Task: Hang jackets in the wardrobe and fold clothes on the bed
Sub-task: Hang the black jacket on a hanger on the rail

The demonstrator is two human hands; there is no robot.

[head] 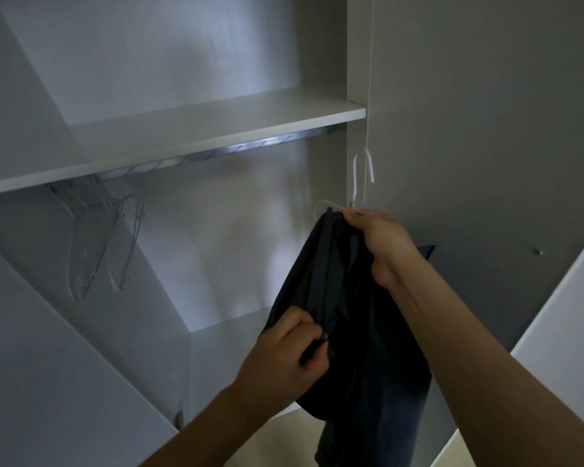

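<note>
A dark navy jacket hangs on a white hanger in front of the open wardrobe. My right hand grips the jacket's collar together with the hanger just below the hook. Lower down, my left hand pinches the jacket's front edge at the zipper. The hanger's hook is free in the air, to the right of and below the metal rail. Most of the hanger is hidden inside the jacket.
Several clear empty hangers hang on the rail at the left under the white shelf. The wardrobe's side panel stands just behind the hook. An open door is at the right.
</note>
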